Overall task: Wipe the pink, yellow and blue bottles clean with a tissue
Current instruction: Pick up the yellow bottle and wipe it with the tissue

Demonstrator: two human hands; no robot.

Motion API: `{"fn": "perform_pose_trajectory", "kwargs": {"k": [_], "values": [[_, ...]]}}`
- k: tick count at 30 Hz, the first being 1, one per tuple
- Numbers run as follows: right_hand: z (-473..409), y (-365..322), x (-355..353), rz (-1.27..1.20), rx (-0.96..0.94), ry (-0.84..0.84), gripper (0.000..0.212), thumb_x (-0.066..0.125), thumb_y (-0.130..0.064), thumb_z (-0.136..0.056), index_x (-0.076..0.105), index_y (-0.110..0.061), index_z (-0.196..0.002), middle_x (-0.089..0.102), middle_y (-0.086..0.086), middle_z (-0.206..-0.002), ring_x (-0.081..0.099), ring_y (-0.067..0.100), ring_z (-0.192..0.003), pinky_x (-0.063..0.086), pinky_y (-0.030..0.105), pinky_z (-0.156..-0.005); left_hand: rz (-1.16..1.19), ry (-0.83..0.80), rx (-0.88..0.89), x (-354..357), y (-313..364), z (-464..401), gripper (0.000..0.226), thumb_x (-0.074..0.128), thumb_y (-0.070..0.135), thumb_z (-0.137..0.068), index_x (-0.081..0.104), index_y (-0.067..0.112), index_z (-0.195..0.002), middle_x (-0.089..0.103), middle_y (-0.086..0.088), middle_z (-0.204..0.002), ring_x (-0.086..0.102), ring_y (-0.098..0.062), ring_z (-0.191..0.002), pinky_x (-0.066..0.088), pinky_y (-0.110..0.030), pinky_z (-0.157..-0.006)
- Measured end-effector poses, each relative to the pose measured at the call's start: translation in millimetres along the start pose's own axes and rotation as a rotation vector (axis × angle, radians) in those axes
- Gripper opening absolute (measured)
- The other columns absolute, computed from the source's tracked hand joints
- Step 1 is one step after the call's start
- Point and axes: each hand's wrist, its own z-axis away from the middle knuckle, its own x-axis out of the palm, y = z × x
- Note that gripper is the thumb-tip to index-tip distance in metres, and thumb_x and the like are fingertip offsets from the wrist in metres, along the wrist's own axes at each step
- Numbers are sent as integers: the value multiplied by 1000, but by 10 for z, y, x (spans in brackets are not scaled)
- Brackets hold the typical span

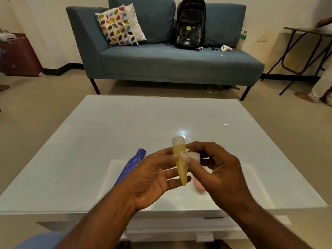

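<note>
Head view looks down on the yellow bottle [180, 161], held upright-ish above the white table [89, 141] with its white cap [177, 141] at the top and its narrow end pointing down toward the person. The left hand [154, 178] supports it from the side, fingers curled lightly around its lower half, while the right hand [218, 169] pinches a small wad of tissue [193, 156] between thumb and fingers and presses it against the bottle's middle. The two hands are close together, meeting at the bottle. Judging from this, the yellow bottle is the one being wiped now; whether it is nearly clean cannot be told. The blue bottle [132, 165] lies on its side on the table just left of the left hand, partly hidden by it, and the pink bottle [198, 185] lies on the table beneath the right hand, mostly covered. Neither shows whether it has been wiped, so at least some of the work likely remains. The count: three bottles, one of each colour, one tissue, two hands. Beyond the table stands a blue sofa [161, 62] bearing two cushions and one black backpack [190, 24].
</note>
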Motion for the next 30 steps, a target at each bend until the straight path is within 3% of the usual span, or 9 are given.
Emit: {"fn": "perform_pose_trajectory", "kwargs": {"k": [4, 7, 11, 14, 18, 22, 26, 30], "values": [[-12, -2, 4, -15, 23, -22, 15, 78, -16, -89, 76, -25, -100, 73, -11, -99, 72, 14, -96, 60, 20, -78, -28, 51, 50, 26, -11, -12, 50, 69, 23, -86, 57, 7, -132, 68, -22, -124, 65, -41, -115, 48, -60, -102], [-10, 4, 12, -72, 49, -8, 14, 78, -15, -90, 77, -23, -101, 74, -9, -101, 73, 15, -98, 63, 28, -82, -107, 78, 51, 37, -28, -24, 50, 68, 23, -83, 58, 7, -130, 71, -18, -120, 69, -38, -109, 53, -55, -97], [-28, -16, 16, -86, 21, 12, 14, 76, -15, -90, 76, -21, -103, 74, -9, -104, 72, 15, -103, 63, 28, -85, -135, 94, 75, 82, -76, -35, 50, 69, 22, -80, 59, 7, -127, 74, -16, -115, 72, -35, -105, 58, -48, -90], [-19, -16, -10, -44, 27, -88, 12, 77, -15, -89, 77, -22, -99, 74, -10, -99, 73, 14, -98, 63, 27, -81, -33, 148, 146, 87, -59, -40, 53, 68, 25, -76, 59, 6, -125, 74, -16, -114, 72, -33, -105, 60, -46, -88], [44, -28, 19, 56, -43, -223, 9, 79, -18, -85, 76, -23, -92, 72, -13, -94, 72, 14, -92, 61, 25, -74, 54, 219, 212, 9, 28, -53, 53, 61, 25, -87, 52, 5, -135, 71, -15, -121, 69, -31, -111, 52, -53, -99], [48, -65, 62, 12, -88, -64, 11, 72, -30, -86, 72, -22, -94, 70, -13, -94, 70, 14, -93, 57, 16, -72, -58, 143, 184, 37, 25, -18, 52, 61, 25, -87, 53, 8, -135, 71, -13, -122, 69, -32, -111, 53, -52, -99], [-11, -46, 27, -37, -64, 55, 11, 75, -15, -92, 72, -20, -101, 72, -8, -99, 72, 18, -97, 61, 24, -79, -118, 16, 119, 127, -85, 12, 38, 57, 20, -93, 59, 12, -131, 70, -12, -125, 67, -31, -115, 52, -50, -100], [16, -36, 27, 31, -81, -25, 14, 77, -13, -90, 75, -18, -103, 75, -10, -102, 72, 14, -100, 61, 24, -83, -30, 42, 207, 116, -37, 6, 36, 49, 20, -99, 56, 11, -133, 69, -13, -127, 66, -32, -117, 51, -50, -102]]}}
